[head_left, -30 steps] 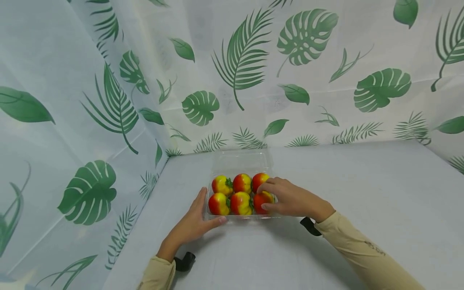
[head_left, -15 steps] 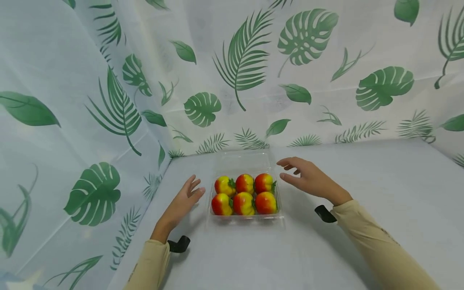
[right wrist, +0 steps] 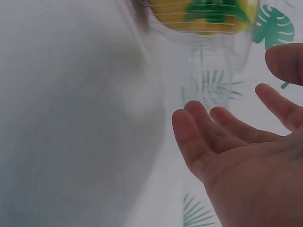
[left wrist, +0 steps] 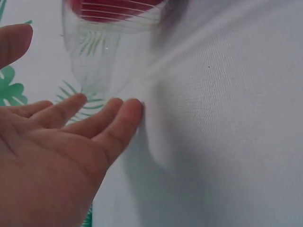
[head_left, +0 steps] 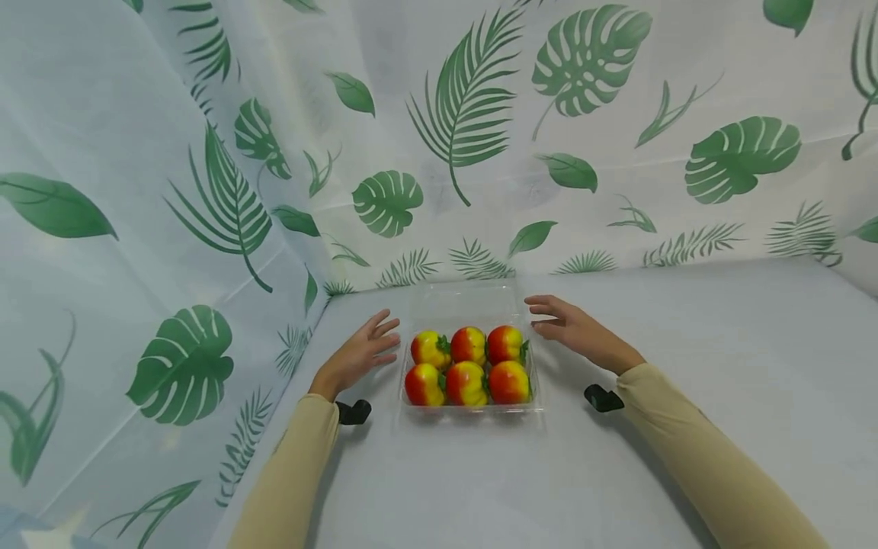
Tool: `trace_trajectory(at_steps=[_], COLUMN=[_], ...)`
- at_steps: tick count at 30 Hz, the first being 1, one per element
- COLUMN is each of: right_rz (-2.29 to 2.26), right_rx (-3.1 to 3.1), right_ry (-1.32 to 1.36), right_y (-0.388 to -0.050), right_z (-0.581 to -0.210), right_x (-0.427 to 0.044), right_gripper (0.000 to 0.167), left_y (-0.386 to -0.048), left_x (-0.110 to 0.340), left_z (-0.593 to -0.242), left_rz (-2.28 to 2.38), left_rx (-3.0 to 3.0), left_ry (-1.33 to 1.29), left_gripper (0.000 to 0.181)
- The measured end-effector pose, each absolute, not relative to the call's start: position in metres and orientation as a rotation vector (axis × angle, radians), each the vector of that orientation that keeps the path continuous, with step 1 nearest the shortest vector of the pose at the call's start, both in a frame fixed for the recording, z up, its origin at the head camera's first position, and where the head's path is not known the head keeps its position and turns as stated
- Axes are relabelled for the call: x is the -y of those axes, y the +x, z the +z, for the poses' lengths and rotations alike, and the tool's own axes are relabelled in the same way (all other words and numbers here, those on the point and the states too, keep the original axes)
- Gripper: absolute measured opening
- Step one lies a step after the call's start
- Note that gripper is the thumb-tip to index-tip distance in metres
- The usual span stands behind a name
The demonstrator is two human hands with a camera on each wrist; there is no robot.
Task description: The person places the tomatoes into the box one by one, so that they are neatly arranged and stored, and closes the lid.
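Observation:
Several red-and-yellow bell peppers (head_left: 468,383) lie in two rows inside a clear plastic clamshell box (head_left: 473,409). The box's clear lid (head_left: 468,301) is folded back toward the rear wall. To the left of the box hovers my left hand (head_left: 360,352), fingers spread and touching nothing. On the other side my right hand (head_left: 572,326) hangs near the lid's right edge, its fingers loosely bent and holding nothing. In the left wrist view the box's ridged side and a red pepper (left wrist: 113,10) show beyond the fingers. The right wrist view has a yellow pepper with green stem (right wrist: 208,12).
A pale cloth covers the table (head_left: 480,488). Behind and to the left hangs a white curtain (head_left: 405,91) printed with green leaves. A black wrist camera (head_left: 604,398) sits under the right wrist, and another black camera (head_left: 354,412) under the left.
My right hand has let go of the front right pepper and moved up and right, off the box. My left hand has left the box's side and moved up beside the lid.

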State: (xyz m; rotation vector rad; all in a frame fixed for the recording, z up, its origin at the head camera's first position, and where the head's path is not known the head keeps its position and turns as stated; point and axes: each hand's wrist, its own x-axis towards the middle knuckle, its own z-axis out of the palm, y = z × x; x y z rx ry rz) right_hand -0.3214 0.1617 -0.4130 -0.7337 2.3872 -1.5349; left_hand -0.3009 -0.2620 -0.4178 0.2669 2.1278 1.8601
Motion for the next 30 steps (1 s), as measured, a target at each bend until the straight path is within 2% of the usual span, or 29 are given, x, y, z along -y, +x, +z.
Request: trace_trajectory(at_steps=[13, 30], right_rz=[-1.492, -1.638], right_rx=[-2.392, -2.435], right_ry=[-0.775, -0.78], right_y=[-0.323, -0.325], right_z=[-0.428, -0.431], right_x=[-0.157, -0.152], right_gripper=[0.061, 0.069], left_y=[-0.32, -0.316], left_x=[0.239, 0.238], left_z=[-0.427, -0.434], left_rz=[1.953, 2.112], left_rx=[-2.012, -2.041], left_ry=[0.242, 0.259], left_gripper=[0.075, 0.071])
